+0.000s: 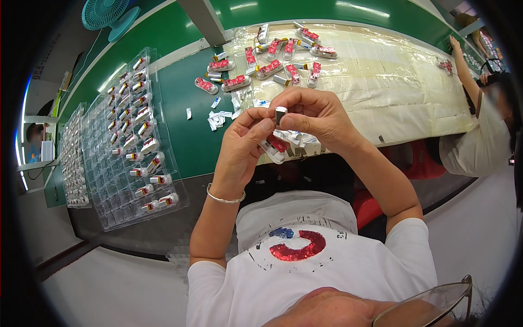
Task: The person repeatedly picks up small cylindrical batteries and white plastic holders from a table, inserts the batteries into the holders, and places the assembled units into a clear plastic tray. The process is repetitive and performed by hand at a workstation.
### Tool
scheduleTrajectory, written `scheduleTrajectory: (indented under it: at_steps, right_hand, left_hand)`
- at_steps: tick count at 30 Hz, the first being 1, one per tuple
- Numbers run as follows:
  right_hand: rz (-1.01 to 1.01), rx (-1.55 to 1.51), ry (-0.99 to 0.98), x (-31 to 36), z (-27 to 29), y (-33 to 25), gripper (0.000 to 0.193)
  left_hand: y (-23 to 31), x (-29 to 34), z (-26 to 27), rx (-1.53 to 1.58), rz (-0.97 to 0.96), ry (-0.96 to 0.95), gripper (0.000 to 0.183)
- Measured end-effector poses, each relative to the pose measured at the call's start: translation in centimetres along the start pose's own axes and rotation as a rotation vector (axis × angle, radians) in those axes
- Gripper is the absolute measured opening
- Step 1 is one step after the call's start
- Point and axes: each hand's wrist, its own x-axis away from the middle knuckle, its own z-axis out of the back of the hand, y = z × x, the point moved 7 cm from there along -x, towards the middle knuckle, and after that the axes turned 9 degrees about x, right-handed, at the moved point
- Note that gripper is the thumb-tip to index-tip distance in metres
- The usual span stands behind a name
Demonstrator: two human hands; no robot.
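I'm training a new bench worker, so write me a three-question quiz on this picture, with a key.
1. True or false: a bracelet circles the person's right wrist.
2. What does the right hand pinch?
A) a screwdriver
B) a small grey-and-white piece
C) a metal spoon
3. Fill in: the white-shelled pieces lying on the table beyond the hands have ____ boards.

Key: 1. False; the bracelet is on the left wrist. 2. B. 3. red.

over ten red-topped units (236,83); two wearer's hands (239,136) (321,115); one fan (103,13); at least two trays (106,182)
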Motion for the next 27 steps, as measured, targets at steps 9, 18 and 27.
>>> scheduleTrajectory:
  at_steps: [9, 18, 27]
  right_hand:
    - [-0.103, 0.060, 0.058, 0.6, 0.9, -1.1, 0.023]
    - [-0.119, 0.138, 0.136, 0.5, 0.3, -1.0, 0.022]
    - [-0.181, -0.180, 0.322, 0.8, 0.8, 0.6, 0.021]
  left_hand:
    - [1.2, 2.0, -1.4, -0.008, -0.178, 0.110, 0.033]
    - [0.9, 2.6, 0.6, -0.001, -0.156, 0.210, 0.026]
    - [3.3, 3.8, -3.4, -0.796, -0.692, 0.116, 0.041]
